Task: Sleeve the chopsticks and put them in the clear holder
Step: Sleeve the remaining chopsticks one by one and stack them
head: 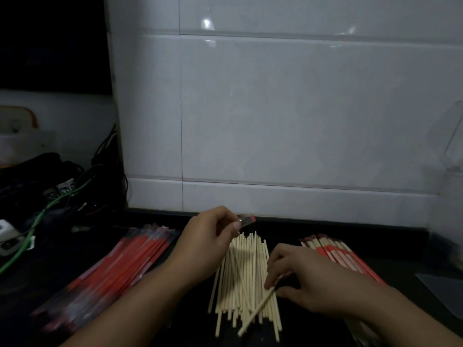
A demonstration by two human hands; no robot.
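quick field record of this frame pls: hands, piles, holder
left hand: pinches an empty sleeve above the pile
right hand: pinches a chopstick lying slantwise across the pile
bare chopsticks: loose pile, centre of the counter
empty sleeves: red stack, left of the pile
sleeved chopsticks: stack on the right
clear holder: far right edge, contents unclear

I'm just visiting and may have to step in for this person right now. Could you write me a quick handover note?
Left hand: pinches an empty sleeve, raised above the pile.
Right hand: pinches one chopstick, angled across the loose chopsticks.
Empty sleeves lie left; sleeved pairs lie right.
Clear holder: far right by the wall, contents unclear.
Done: some pairs sleeved.
Left: sleeve the remaining pile, load the holder.
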